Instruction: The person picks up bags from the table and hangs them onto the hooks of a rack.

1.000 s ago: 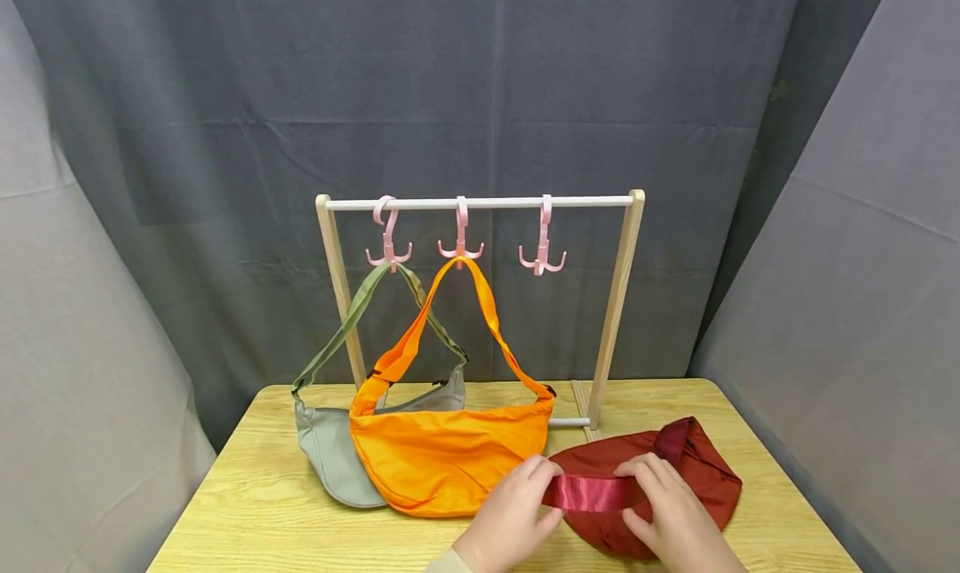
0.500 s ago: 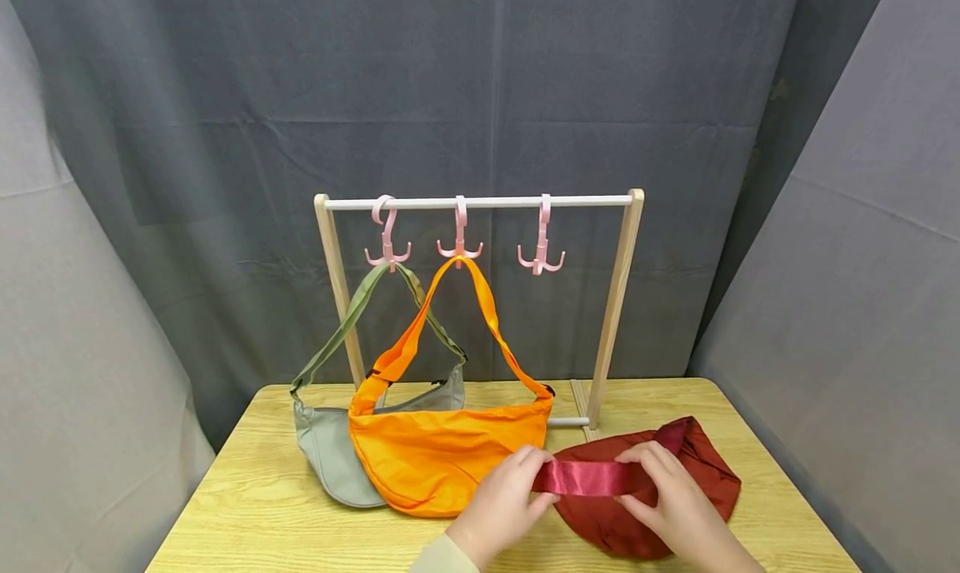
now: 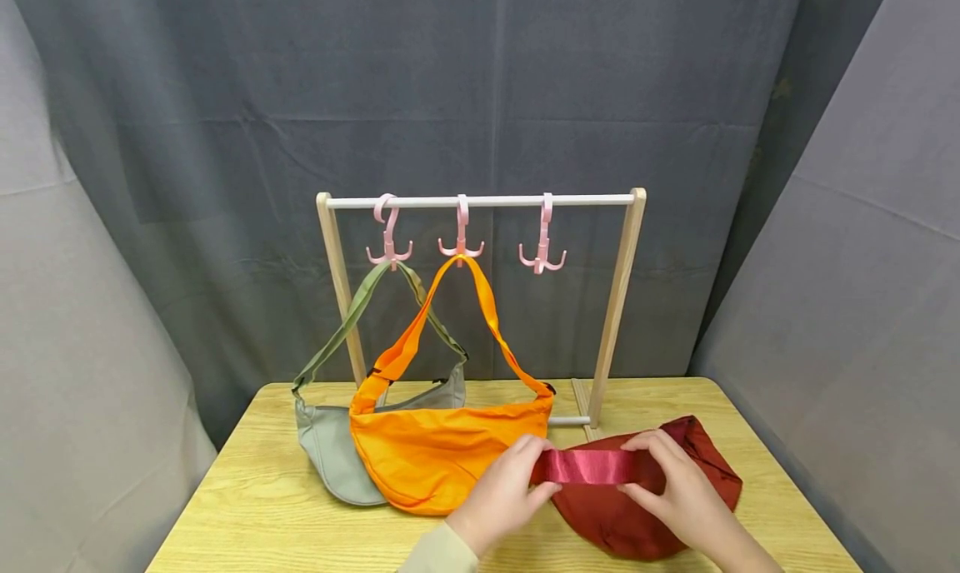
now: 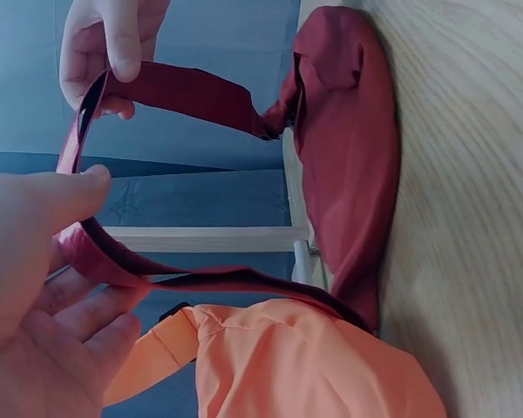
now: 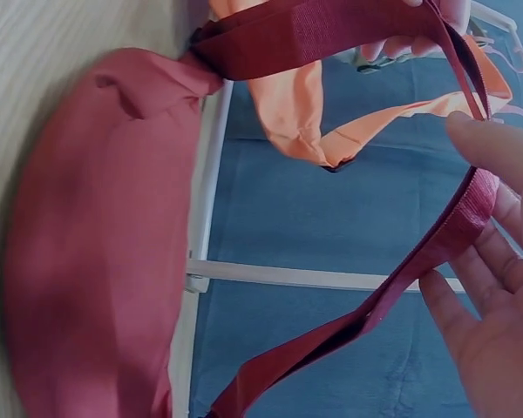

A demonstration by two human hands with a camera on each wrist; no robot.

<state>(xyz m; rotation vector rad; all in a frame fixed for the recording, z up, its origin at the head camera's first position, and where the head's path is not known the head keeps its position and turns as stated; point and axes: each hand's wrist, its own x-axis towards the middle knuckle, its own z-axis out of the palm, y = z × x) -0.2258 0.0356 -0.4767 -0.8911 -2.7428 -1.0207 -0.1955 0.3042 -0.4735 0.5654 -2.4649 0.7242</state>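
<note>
A dark red shoulder bag (image 3: 622,519) lies on the table at the right, and its shiny strap (image 3: 588,466) is raised above it. My left hand (image 3: 504,490) pinches the strap's left part between thumb and fingers, just in front of the orange bag. At the strap's right part, my right hand (image 3: 678,494) pinches it the same way. In the left wrist view the strap (image 4: 187,91) forms a loop from one end of the bag body (image 4: 349,157) to the other. The right wrist view shows the body (image 5: 113,235) resting on the tabletop.
Behind stands a wooden rack with a white rail (image 3: 502,201). Pink hooks hang from it; the right hook (image 3: 542,240) carries nothing. An orange bag (image 3: 450,456) hangs from the middle hook (image 3: 461,231), a grey-green bag (image 3: 337,452) from the left hook (image 3: 388,236). Both bags' bodies reach the tabletop (image 3: 247,506).
Both hands have moved up with the red strap, lifting it higher over the bag. The left hand has also shifted slightly left. The bag body stays on the table.
</note>
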